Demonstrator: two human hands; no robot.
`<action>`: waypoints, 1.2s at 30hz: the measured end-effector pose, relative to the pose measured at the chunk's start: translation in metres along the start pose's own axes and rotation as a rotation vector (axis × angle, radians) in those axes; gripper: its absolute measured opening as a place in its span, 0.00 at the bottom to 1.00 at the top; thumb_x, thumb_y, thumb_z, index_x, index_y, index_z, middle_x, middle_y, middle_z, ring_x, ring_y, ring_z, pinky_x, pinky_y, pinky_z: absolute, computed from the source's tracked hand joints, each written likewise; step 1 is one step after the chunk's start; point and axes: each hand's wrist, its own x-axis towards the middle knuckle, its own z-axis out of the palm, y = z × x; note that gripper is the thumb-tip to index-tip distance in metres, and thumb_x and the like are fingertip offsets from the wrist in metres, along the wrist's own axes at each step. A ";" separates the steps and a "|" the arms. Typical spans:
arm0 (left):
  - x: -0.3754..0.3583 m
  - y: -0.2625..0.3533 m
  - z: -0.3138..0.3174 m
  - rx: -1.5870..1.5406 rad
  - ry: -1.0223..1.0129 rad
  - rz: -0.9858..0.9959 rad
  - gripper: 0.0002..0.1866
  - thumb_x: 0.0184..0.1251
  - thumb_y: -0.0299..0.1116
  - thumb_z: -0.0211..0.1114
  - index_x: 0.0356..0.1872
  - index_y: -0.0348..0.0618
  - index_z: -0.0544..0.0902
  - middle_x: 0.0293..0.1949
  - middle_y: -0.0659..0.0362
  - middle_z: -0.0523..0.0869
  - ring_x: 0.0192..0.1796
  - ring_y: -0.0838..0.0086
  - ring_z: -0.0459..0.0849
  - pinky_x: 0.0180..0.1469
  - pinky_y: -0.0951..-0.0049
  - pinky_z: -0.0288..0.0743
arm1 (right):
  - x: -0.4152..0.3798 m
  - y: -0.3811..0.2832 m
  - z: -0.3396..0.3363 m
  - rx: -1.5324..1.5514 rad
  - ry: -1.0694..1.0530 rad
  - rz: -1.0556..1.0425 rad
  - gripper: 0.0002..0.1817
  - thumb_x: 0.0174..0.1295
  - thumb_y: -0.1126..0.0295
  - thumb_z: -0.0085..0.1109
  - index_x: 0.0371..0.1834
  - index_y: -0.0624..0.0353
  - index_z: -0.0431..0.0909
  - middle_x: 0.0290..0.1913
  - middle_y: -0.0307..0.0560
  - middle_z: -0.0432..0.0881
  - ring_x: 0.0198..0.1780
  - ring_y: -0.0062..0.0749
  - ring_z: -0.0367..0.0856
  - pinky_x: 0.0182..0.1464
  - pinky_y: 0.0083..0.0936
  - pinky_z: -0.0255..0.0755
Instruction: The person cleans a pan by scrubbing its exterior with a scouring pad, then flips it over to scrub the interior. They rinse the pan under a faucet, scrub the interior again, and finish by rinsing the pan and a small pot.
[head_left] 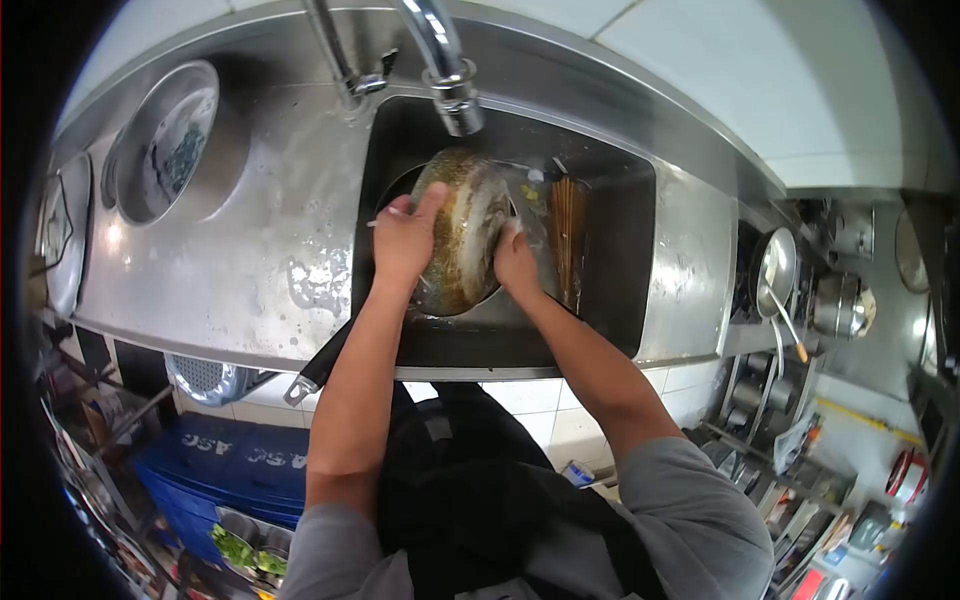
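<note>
Both of my hands grip a round metal bowl (462, 235), tilted up on its side over the dark sink (615, 230). Brown stains cover much of its outer surface. My left hand (407, 240) is closed on the left rim, its thumb lying along the outside. On the opposite side, my right hand (515, 262) is closed around the edge, with some fingers hidden behind it. Beneath the bowl, part of another round vessel shows in the sink. A bundle of thin brown sticks (567, 235) lies to the right, near small yellow-green scraps.
The faucet (455, 95) hangs just above the bowl. On the left counter stands a metal pot (170, 145). A black handle (328, 358) juts over the sink's front edge. Pans, including a frying pan (776, 262), stand at right; a blue chest (215, 455) is below left.
</note>
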 end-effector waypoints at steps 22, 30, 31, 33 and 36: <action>-0.005 0.031 -0.016 -0.467 -0.180 -0.362 0.46 0.78 0.67 0.46 0.62 0.22 0.78 0.59 0.42 0.83 0.61 0.62 0.80 0.67 0.67 0.67 | -0.063 -0.108 -0.025 -0.371 -0.017 -1.071 0.21 0.64 0.64 0.60 0.62 0.44 0.83 0.43 0.53 0.85 0.54 0.50 0.82 0.76 0.60 0.53; -0.013 0.046 -0.025 -0.527 -0.223 -0.432 0.40 0.79 0.65 0.49 0.52 0.27 0.83 0.51 0.50 0.85 0.54 0.68 0.80 0.61 0.68 0.70 | -0.062 -0.111 -0.016 -0.402 0.140 -1.025 0.21 0.62 0.59 0.61 0.58 0.49 0.86 0.48 0.56 0.84 0.55 0.53 0.81 0.73 0.59 0.58; -0.018 0.048 -0.025 -0.528 -0.221 -0.444 0.40 0.79 0.65 0.49 0.52 0.27 0.83 0.51 0.50 0.85 0.54 0.68 0.80 0.61 0.68 0.70 | -0.056 -0.111 -0.016 -0.407 0.130 -1.020 0.21 0.62 0.59 0.61 0.58 0.49 0.86 0.48 0.56 0.84 0.55 0.53 0.81 0.73 0.59 0.58; -0.017 0.051 -0.024 -0.484 -0.226 -0.327 0.36 0.78 0.60 0.54 0.56 0.27 0.83 0.49 0.51 0.86 0.54 0.70 0.80 0.63 0.69 0.69 | -0.016 -0.131 -0.013 -0.207 0.082 -0.838 0.20 0.61 0.61 0.61 0.56 0.50 0.87 0.49 0.55 0.85 0.53 0.55 0.82 0.74 0.56 0.59; -0.010 0.024 -0.018 -0.423 -0.335 -0.193 0.25 0.76 0.49 0.63 0.49 0.30 0.85 0.43 0.56 0.88 0.47 0.75 0.82 0.56 0.72 0.73 | 0.058 -0.142 -0.039 0.086 -0.309 -0.229 0.20 0.68 0.59 0.56 0.56 0.60 0.84 0.53 0.53 0.87 0.52 0.46 0.87 0.61 0.44 0.75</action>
